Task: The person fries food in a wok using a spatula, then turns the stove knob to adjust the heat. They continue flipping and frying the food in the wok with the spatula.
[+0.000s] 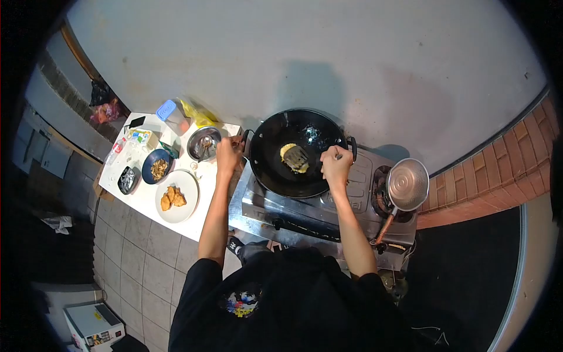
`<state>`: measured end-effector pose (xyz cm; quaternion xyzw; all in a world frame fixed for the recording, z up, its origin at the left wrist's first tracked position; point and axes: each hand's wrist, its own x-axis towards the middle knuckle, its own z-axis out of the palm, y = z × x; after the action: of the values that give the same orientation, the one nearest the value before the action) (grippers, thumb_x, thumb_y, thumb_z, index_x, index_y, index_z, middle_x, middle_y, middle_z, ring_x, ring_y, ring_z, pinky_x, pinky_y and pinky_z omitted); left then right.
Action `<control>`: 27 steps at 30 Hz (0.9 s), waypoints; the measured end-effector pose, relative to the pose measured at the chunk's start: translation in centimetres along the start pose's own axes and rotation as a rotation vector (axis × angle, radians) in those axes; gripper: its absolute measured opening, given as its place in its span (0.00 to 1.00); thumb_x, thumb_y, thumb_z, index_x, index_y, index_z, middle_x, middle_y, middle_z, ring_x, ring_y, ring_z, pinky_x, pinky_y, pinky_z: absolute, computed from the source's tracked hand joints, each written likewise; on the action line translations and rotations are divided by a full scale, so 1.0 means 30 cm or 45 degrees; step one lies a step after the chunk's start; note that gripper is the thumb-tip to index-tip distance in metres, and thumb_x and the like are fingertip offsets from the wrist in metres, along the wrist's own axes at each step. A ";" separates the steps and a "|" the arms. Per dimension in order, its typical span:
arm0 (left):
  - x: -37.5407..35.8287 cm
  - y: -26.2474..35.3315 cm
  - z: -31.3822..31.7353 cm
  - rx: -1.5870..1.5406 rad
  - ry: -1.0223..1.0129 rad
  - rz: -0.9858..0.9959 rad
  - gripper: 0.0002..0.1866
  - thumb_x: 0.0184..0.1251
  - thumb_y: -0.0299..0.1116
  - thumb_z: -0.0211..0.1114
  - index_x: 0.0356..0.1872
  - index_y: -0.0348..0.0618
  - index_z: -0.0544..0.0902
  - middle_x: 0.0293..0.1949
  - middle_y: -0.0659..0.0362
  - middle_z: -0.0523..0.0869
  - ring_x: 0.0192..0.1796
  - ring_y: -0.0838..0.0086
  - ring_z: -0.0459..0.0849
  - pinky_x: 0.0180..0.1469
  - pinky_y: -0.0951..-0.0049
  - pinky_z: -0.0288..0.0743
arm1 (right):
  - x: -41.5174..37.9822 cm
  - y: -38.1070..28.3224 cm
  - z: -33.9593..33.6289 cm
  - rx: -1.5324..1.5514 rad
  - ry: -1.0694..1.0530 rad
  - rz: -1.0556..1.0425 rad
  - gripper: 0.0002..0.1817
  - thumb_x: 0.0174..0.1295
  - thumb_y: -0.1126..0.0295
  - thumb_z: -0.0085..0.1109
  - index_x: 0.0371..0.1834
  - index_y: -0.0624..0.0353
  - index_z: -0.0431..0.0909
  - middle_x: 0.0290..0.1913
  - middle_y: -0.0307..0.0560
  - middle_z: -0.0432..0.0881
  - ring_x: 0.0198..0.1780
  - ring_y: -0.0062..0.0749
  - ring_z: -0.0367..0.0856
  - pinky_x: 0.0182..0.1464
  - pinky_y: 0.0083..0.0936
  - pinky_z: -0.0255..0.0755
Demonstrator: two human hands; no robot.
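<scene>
A black wok (275,182) with two side handles sits on the gas stove. My right hand (336,166) is closed around the handle of a slotted spatula (297,156). The spatula's dark head rests over a yellowish piece of food (288,149) in the wok, partly covering it. At the wok's left handle (247,138), my left hand (229,155) has its fingers closed, seemingly gripping it. Just left of that hand is a metal bowl (196,151) with a spoon-like utensil inside.
On the white table (138,198) are a plate (186,215) of browned pieces, a dark blue bowl (148,172) of food, a small black container (127,180) and a blue-lidded tub (169,112). A copper-coloured saucepan (407,183) stands on the right burner of the stove (352,220).
</scene>
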<state>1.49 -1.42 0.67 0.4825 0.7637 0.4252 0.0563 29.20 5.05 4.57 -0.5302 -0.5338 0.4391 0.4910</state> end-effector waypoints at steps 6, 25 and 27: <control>0.001 -0.025 0.012 -0.035 0.034 0.028 0.11 0.54 0.25 0.68 0.39 0.35 0.86 0.36 0.45 0.87 0.40 0.57 0.87 0.44 0.64 0.79 | -0.006 0.043 0.043 0.059 0.016 -0.054 0.14 0.56 0.75 0.49 0.13 0.68 0.68 0.09 0.46 0.68 0.11 0.28 0.72 0.14 0.27 0.63; -0.013 0.004 -0.003 0.001 0.025 0.021 0.10 0.56 0.26 0.68 0.40 0.33 0.86 0.37 0.46 0.88 0.41 0.61 0.88 0.45 0.67 0.78 | 0.001 0.099 0.052 -0.153 0.034 -0.350 0.11 0.53 0.77 0.47 0.17 0.74 0.69 0.18 0.68 0.70 0.17 0.52 0.70 0.25 0.39 0.62; -0.008 0.000 0.000 0.017 0.025 0.032 0.10 0.56 0.26 0.68 0.40 0.33 0.86 0.37 0.46 0.88 0.41 0.60 0.88 0.45 0.67 0.78 | -0.002 0.098 0.059 -0.158 0.058 -0.386 0.11 0.53 0.77 0.47 0.17 0.74 0.69 0.18 0.68 0.69 0.17 0.52 0.70 0.25 0.40 0.62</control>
<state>1.61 -1.60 0.60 0.4881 0.7611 0.4254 0.0402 27.85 5.23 1.42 -0.4827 -0.6226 0.3141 0.5298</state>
